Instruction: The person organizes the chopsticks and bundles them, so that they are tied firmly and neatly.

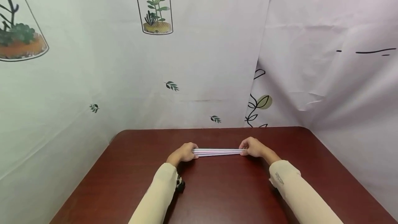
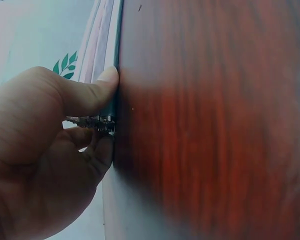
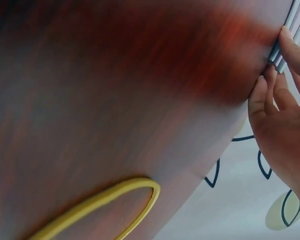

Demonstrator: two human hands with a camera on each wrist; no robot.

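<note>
A bundle of long thin sticks (image 1: 217, 152), striped white, pink and bluish, lies crosswise low over the table. My left hand (image 1: 186, 151) pinches its left end between thumb and fingers. At the other end, my right hand (image 1: 254, 147) grips it the same way. Seen in the left wrist view, the left thumb presses on the sticks (image 2: 101, 40), and a dark, ridged end piece (image 2: 107, 123) shows below it. The right wrist view shows blue-grey stick ends (image 3: 274, 56) between the right thumb and fingers. The fingers partly hide both ends.
The dark red-brown table (image 1: 236, 189) reaches back to a white cloth (image 1: 199, 58) printed with plants and jars. Further white cloth hangs along both sides. A yellow loop (image 3: 90, 201) appears at the bottom of the right wrist view.
</note>
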